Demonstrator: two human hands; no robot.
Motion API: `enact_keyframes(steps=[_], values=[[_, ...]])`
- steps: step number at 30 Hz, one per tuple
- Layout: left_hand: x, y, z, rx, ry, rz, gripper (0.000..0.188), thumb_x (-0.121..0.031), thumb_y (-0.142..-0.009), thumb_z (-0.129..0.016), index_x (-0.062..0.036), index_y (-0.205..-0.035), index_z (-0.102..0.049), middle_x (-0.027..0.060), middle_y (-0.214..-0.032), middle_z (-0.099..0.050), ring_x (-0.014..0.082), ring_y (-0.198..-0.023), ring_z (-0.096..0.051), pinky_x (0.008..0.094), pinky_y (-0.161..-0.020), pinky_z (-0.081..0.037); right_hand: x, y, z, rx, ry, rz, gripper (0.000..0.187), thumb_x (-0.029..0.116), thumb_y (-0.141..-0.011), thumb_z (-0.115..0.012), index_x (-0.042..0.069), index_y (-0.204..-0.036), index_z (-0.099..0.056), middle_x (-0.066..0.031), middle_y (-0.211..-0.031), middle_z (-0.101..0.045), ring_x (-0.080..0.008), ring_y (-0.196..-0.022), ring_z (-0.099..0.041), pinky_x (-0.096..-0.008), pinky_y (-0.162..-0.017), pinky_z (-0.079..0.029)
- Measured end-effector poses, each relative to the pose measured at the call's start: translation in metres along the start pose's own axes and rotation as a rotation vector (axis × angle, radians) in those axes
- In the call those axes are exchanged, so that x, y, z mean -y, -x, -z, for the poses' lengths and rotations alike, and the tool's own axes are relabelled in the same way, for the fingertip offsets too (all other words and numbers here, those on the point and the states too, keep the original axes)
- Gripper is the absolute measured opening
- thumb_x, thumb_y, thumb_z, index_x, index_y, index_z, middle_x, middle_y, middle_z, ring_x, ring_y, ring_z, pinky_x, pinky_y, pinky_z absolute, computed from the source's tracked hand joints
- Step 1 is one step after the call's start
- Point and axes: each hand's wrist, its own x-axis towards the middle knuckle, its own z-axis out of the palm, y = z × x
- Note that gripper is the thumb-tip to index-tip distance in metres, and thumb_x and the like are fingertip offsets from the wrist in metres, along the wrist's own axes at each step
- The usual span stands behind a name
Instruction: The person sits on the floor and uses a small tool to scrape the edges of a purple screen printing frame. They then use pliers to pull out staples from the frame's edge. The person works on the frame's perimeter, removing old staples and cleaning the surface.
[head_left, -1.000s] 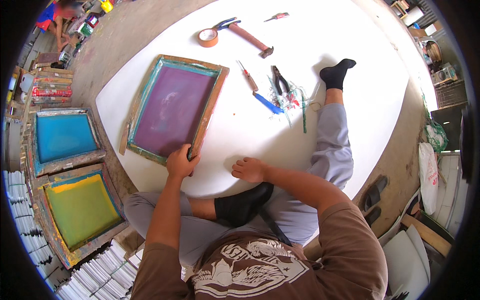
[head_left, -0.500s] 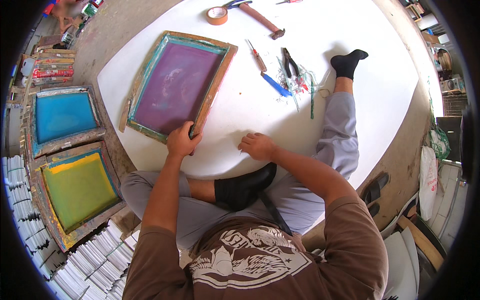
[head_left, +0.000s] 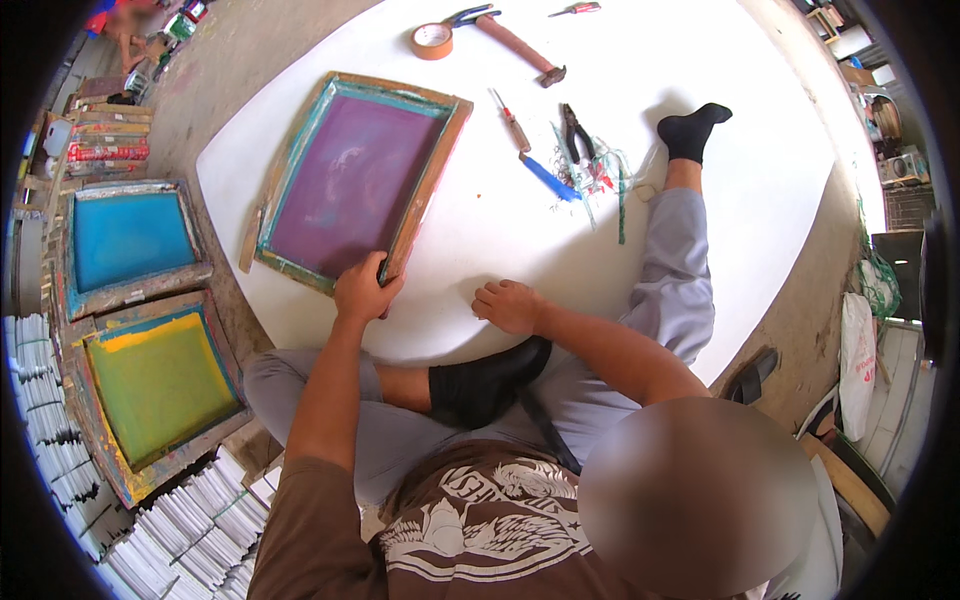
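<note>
1. The left hand [head_left: 365, 290] holds the near corner of the purple screen frame [head_left: 350, 180]. Its fingers curl over the wooden edge.
2. The right hand [head_left: 508, 305] rests on the white sheet [head_left: 480, 230], just right of the frame. Its fingers are bent and loose, and it holds nothing.
3. The purple screen frame lies flat on the left part of the white sheet. It is tilted, with one corner pointing at the person.
4. The person sits on the floor. One leg in grey trousers stretches out to the right, with a black sock [head_left: 692, 130] at the far end. The other foot, also in a black sock [head_left: 485, 380], is tucked in close.
5. Farther off, right of the frame, lie a screwdriver [head_left: 510, 120], a blue tool [head_left: 548, 177], black pliers [head_left: 577, 132] and some bits of string [head_left: 605, 175].
6. At the far edge of the sheet lie a roll of tape [head_left: 432, 41] and a hammer [head_left: 520, 47].
7. To the left, off the sheet, a blue screen frame [head_left: 128, 240] and a yellow-green screen frame [head_left: 160, 385] lie on the floor.
8. Near the person, on the left, are stacks of white paper [head_left: 190, 535].
</note>
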Motion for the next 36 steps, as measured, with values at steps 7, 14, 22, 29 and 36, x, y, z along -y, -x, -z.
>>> enact_keyframes(steps=[7, 14, 22, 29, 36], values=[[-0.002, 0.006, -0.009, -0.035, 0.005, -0.065, 0.041, -0.041, -0.085, -0.077, -0.0086, -0.108, -0.066, 0.0187, -0.084, -0.073, 0.0424, -0.076, -0.070, 0.0522, -0.068, -0.055, -0.086, -0.003, 0.032, -0.482, -0.208, -0.693, 0.009, 0.010, -0.093, -0.056, 0.005, -0.100, -0.060, -0.0196, -0.094, -0.063, -0.0395, -0.095, -0.064, -0.0504, -0.082, -0.052], [-0.026, 0.014, -0.028, -0.027, 0.036, -0.057, 0.045, -0.042, -0.086, -0.076, -0.0078, -0.111, -0.063, 0.0193, -0.084, -0.072, 0.0422, -0.075, -0.070, 0.0525, -0.066, -0.054, -0.166, 0.011, 0.088, -0.570, -0.038, -1.118, 0.022, 0.000, -0.089, -0.058, 0.005, -0.110, -0.062, -0.0208, -0.098, -0.066, -0.0425, -0.100, -0.066, -0.0526, -0.085, -0.054], [-0.036, 0.017, -0.037, 0.060, 0.047, 0.033, 0.047, -0.046, -0.086, -0.076, -0.0096, -0.110, -0.061, 0.0192, -0.085, -0.071, 0.0410, -0.075, -0.071, 0.0525, -0.065, -0.054, -0.215, -0.004, 0.111, -0.514, 0.188, -1.135, 0.031, 0.039, -0.090, -0.074, 0.008, -0.092, -0.075, -0.0129, -0.098, -0.074, -0.0360, -0.098, -0.068, -0.0480, -0.084, -0.056], [-0.044, 0.016, -0.034, 0.134, 0.100, 0.134, 0.045, -0.048, -0.088, -0.075, -0.0106, -0.108, -0.061, 0.0155, -0.078, -0.071, 0.0380, -0.071, -0.071, 0.0511, -0.063, -0.055, -0.252, -0.033, 0.118, -0.320, 0.166, -1.298, 0.047, 0.040, -0.092, -0.072, 0.003, -0.121, -0.063, -0.0187, -0.123, -0.066, -0.0383, -0.120, -0.058, -0.0530, -0.099, -0.047], [-0.055, 0.015, -0.015, 0.173, 0.081, 0.120, 0.037, -0.046, -0.093, -0.068, -0.0117, -0.101, -0.057, 0.0077, -0.061, -0.065, 0.0307, -0.055, -0.067, 0.0467, -0.060, -0.055, -0.269, -0.049, 0.123, -0.312, 0.097, -1.399, 0.044, 0.028, -0.080, -0.075, 0.003, -0.115, -0.065, -0.0212, -0.119, -0.066, -0.0401, -0.118, -0.062, -0.0548, -0.095, -0.053]])
